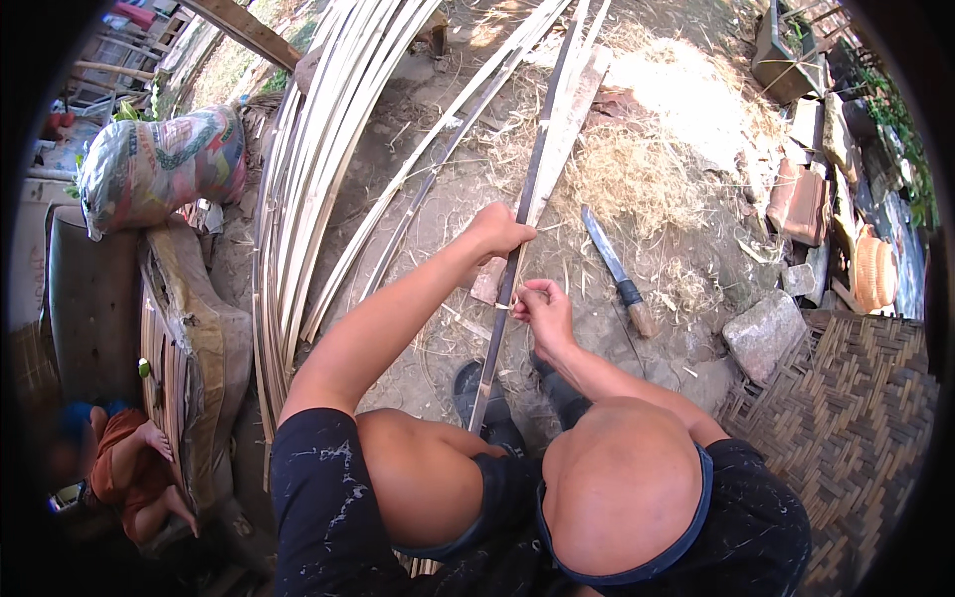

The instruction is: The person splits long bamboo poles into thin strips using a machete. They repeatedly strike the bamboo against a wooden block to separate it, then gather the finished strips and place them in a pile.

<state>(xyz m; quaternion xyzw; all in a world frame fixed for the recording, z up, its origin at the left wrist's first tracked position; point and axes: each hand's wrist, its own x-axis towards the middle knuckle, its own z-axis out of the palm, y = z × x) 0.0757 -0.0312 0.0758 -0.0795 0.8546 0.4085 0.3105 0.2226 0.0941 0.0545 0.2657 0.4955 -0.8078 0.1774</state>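
A long dark bamboo strip [538, 144] runs from between my knees up toward the top of the view. My left hand [497, 231] is closed around it about halfway along. Just below, my right hand [542, 306] pinches a thin pale sliver that peels off the strip's edge. A knife [617, 271] with a wooden handle lies on the dirt to the right of my hands, blade pointing away from me. My bare knees and dark shorts fill the lower middle.
A thick bundle of pale bamboo strips [298, 189] curves along the left. Shavings [637, 164] cover the ground ahead. Stones and bricks [764, 333] lie right, beside a woven mat [856, 398]. A printed sack [159, 164] and another person [134, 468] are at left.
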